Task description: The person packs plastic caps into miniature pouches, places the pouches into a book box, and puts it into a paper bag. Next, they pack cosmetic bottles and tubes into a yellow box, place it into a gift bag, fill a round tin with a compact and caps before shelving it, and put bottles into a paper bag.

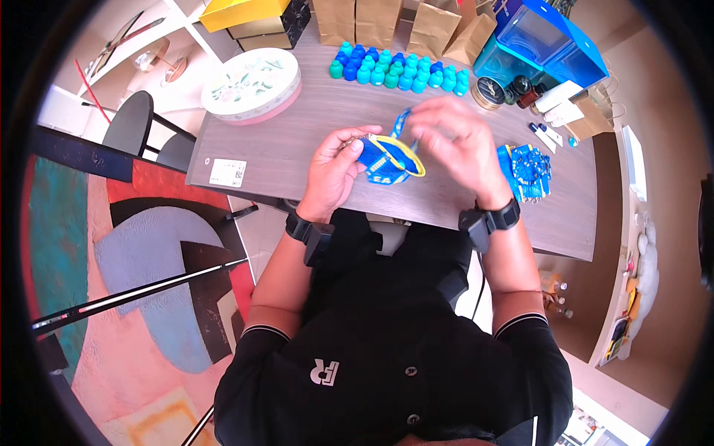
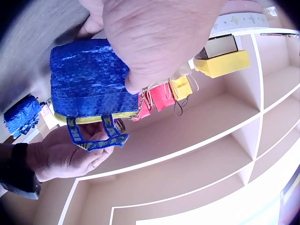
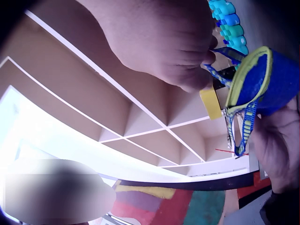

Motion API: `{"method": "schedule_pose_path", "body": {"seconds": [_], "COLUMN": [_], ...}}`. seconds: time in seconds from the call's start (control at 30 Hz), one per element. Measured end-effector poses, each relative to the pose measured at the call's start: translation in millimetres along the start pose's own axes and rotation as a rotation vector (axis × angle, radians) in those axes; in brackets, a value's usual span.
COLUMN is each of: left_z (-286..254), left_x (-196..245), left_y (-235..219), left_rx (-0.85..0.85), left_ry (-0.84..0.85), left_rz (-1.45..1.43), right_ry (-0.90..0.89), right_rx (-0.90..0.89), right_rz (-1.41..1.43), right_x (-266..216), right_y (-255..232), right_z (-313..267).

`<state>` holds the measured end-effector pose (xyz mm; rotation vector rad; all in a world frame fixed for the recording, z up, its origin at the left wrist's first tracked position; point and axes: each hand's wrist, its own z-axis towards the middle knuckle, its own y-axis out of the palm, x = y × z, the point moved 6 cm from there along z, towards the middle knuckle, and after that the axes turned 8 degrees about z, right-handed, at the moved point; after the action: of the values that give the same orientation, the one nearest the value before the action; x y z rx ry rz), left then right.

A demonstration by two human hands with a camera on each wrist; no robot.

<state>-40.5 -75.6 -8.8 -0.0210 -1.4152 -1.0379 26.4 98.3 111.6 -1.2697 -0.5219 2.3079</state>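
Observation:
A small blue pouch [image 1: 375,157] with a yellow zipper rim and patterned blue straps hangs over the table, its mouth unzipped. The left hand [image 1: 336,167] holds it by one side, thumb on the fabric; the left wrist view shows the flat blue side of the pouch [image 2: 84,79] under that hand [image 2: 159,42]. At the other side, the right hand [image 1: 457,141] has its fingertips at a raised strap [image 1: 400,123]. In the right wrist view the fingers of this hand [image 3: 164,47] pinch the strap [image 3: 215,74], while another strap loop hangs free.
Several blue and green bottles [image 1: 398,70] stand in rows at the back, before paper bags [image 1: 431,30]. A pile of blue pouches [image 1: 526,172] lies at the right. A round floral box [image 1: 251,85] sits at the left; a blue case [image 1: 547,44] and jars stand back right.

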Motion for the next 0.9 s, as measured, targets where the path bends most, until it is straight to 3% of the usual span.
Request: {"method": "schedule_pose_path", "body": {"seconds": [0.17,0.2,0.27,0.53,0.63,0.7,0.77,0.83,0.9], "left_z": [0.0,-0.4,-0.6,-0.2,-0.6,0.1,0.5,0.6,0.2], "left_x": [-0.3,-0.5,-0.2,-2.4,-1.9,-2.7,-3.4,-2.8,-4.1], "left_y": [-1.4,-0.5,-0.1,-1.2,-1.0,-2.2,-2.2,-1.4,-1.8], "left_rx": [-0.010,-0.011,-0.008,-0.019,-0.020,-0.021,-0.026,-0.028,-0.018], "left_ry": [-0.007,-0.017,-0.020,-0.024,-0.017,-0.023,-0.032,-0.023,-0.035], "left_rz": [0.025,0.024,0.027,0.017,-0.005,-0.010,-0.016,-0.028,-0.020], "right_ry": [0.294,0.287,0.417,0.388,0.379,0.350,0.208,0.226,-0.013], "right_rx": [0.196,0.192,0.073,0.047,0.083,0.289,0.375,0.336,0.087], "right_rz": [-0.225,-0.224,-0.501,-0.695,-0.639,-0.182,0.346,0.439,0.270], "right_x": [74.0,83.5,102.7,119.8,99.0,77.7,50.4,19.1,-16.7], "right_y": [-19.8,-17.9,-10.7,4.6,-4.9,-22.2,-28.6,-35.9,-28.3], "right_z": [20.1,23.7,29.4,36.1,30.9,20.2,12.9,2.1,0.7]}}
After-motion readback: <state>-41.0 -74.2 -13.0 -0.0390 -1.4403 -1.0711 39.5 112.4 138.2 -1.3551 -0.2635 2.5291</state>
